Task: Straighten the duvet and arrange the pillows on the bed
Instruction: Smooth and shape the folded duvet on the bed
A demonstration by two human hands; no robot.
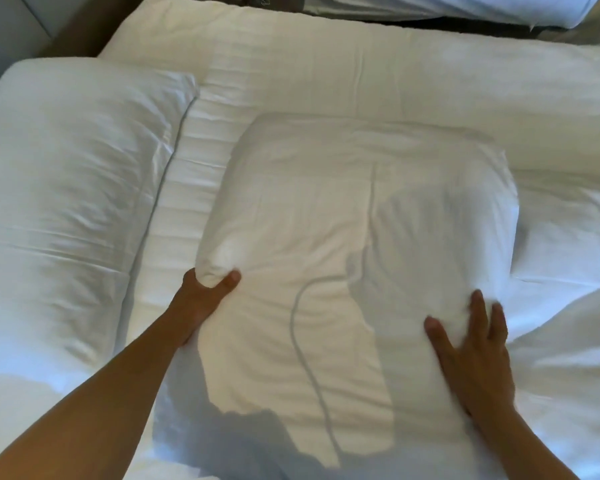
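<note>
A white pillow (343,230) lies in the middle of the bed on the striped mattress sheet (291,74). My left hand (205,299) pinches the pillow's near left corner between thumb and fingers. My right hand (471,348) lies flat on the pillow's right side with fingers spread, slightly blurred. A second white pillow (73,188) rests to the left, apart from the first. The white duvet (568,306) is bunched at the right edge of the view.
Beyond a dark gap at the top right, another bed with white bedding (465,5) shows. A grey wall or headboard panel (7,26) stands at the top left. A shadow falls across the near part of the pillow.
</note>
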